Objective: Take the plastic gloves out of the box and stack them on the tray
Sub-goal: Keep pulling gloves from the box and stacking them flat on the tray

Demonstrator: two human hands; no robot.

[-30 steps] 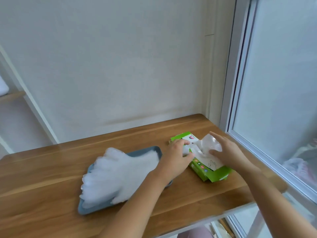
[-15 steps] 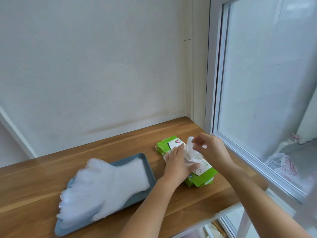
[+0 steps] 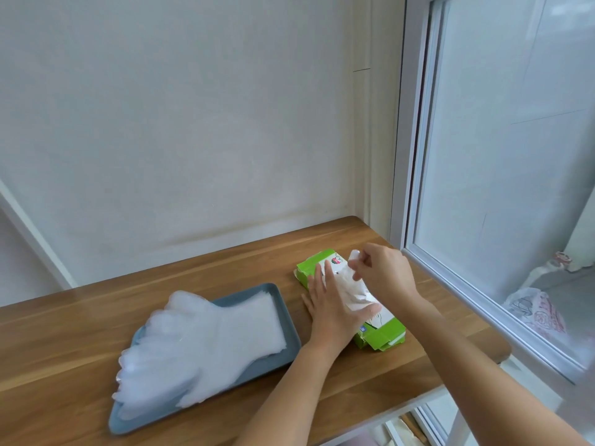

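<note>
A green and white glove box (image 3: 314, 267) lies flat on the wooden table (image 3: 80, 320), right of a grey-blue tray (image 3: 273, 355). A stack of clear plastic gloves (image 3: 206, 342) rests on the tray, fingers overhanging its near-left end. My left hand (image 3: 331, 310) lies flat on the box, fingers spread, pressing it down. My right hand (image 3: 383, 272) pinches a crumpled clear glove (image 3: 349, 283) that sticks up out of the box's top opening.
The table's right end meets a white window frame (image 3: 450, 278). A plain wall (image 3: 193, 123) stands behind the table. Under the front edge a white table frame (image 3: 396, 410) shows. Bare wood lies left of and behind the tray.
My right hand has pinched the glove and drawn it a little up out of the box. My left hand has slid flat onto the box. My head has turned right.
</note>
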